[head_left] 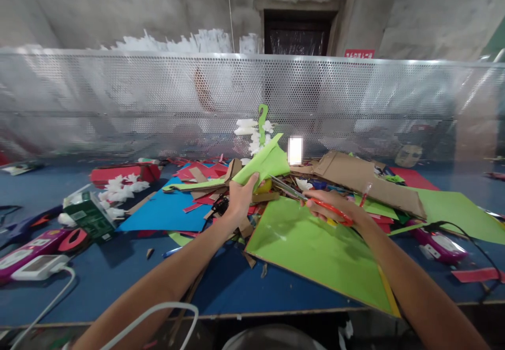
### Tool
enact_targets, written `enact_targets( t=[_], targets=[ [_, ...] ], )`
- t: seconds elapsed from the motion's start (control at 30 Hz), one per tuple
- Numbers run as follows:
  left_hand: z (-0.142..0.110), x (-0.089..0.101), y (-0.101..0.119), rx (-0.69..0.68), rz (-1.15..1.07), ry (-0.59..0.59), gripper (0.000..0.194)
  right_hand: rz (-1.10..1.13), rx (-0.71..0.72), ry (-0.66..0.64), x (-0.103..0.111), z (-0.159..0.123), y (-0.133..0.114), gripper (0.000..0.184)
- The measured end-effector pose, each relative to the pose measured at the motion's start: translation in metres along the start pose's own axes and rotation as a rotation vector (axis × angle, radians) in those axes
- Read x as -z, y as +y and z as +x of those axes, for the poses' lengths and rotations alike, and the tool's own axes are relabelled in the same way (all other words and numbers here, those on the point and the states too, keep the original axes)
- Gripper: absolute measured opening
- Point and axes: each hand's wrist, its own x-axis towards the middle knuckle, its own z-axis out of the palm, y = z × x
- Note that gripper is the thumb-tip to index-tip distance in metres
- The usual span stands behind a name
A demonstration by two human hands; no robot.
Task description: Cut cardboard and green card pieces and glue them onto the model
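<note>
a: what's around?
b: big flat lime-green sheet (315, 255) under r hand (329, 205); scrap pile w/ bent brown cardboard (366, 182) behind. bright blue sheet (161, 210) to the l, then dk green printed box (89, 214) & white crumpled flowers (122, 189). white cable (155, 306) loops across l forearm.
a: the hands?
b: l hand (241, 197) angles up from lower l, closed on folded lime-green paper piece (266, 161), thumb on top. r hand comes in from lower r, fingers wrapped round red-handled metal scissors (284, 186).
a: where's the paper piece exactly?
b: mid-view, raised over the pile, r of the blue sheet. scissor tips at its lower edge, nr l thumb; can't tell if touching.
a: edges, room?
b: perforated metal panel (158, 103) runs along the back. blue tabletop (118, 266) shows btwn box & l forearm, down to the front edge.
</note>
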Motion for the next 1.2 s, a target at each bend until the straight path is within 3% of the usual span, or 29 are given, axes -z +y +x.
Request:
enact_targets(
  t=[0.07, 0.33, 1.2],
  targets=[
    [0.002, 0.002, -0.001, -0.006, 0.004, -0.002, 0.031, -0.015, -0.019, -0.077, 0.004, 0.0, -0.002, 0.038],
    [-0.004, 0.002, -0.01, -0.019, 0.044, -0.082, 0.042, -0.039, -0.058, -0.097, -0.007, 0.012, 0.001, 0.05],
    [-0.011, -0.003, -0.003, 0.0, 0.067, -0.092, 0.039, -0.042, -0.066, -0.032, -0.017, 0.018, -0.003, 0.057]
  ],
)
